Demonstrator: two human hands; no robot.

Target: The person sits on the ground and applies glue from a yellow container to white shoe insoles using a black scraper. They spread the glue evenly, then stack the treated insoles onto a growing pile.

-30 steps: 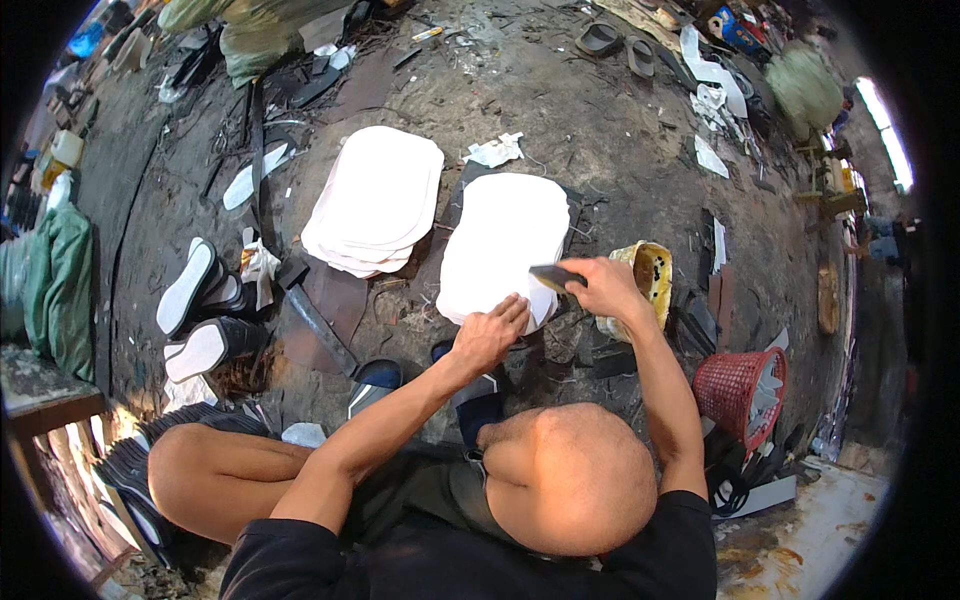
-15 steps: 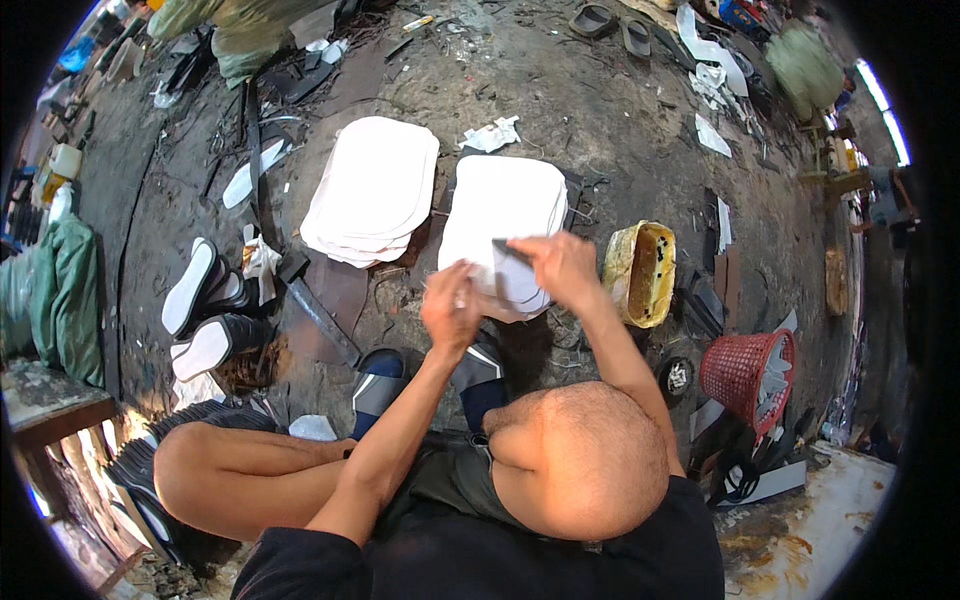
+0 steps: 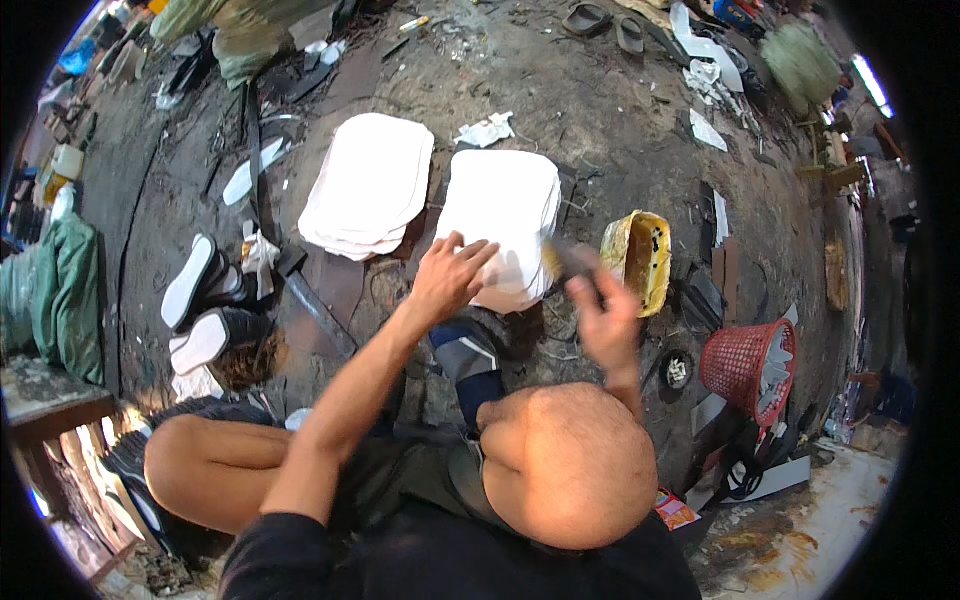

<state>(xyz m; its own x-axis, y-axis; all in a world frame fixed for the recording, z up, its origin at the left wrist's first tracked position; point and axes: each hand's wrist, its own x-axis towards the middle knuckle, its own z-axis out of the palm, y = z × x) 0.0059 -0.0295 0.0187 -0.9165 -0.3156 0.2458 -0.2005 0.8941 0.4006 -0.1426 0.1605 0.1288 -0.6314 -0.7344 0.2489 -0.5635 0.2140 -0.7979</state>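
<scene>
A stack of white sheets with rounded corners (image 3: 505,195) lies on the floor in front of me. My left hand (image 3: 448,280) rests on its near left part, fingers stretched out and holding nothing. Beside the stack's right edge, my right hand (image 3: 608,318) is closed round a brush (image 3: 568,262) with a dark body and yellowish bristles, blurred by motion. The bristles are at the sheets' edge; whether they touch cannot be made out. A second stack of white sheets (image 3: 368,175) lies to the left. Right of the brush stands a yellow-stained open container (image 3: 655,270) with brownish insides.
Shoes with white insoles (image 3: 205,340) and a hammer-like tool (image 3: 318,308) lie on the left. To my right are a red plastic basket (image 3: 745,365) and a small round dark dish (image 3: 677,371). Scraps litter the dark floor; a wooden bench (image 3: 60,412) stands at left.
My right hand has drawn back toward me and to the right with the brush, off the stack. My left hand has flattened onto the sheets.
</scene>
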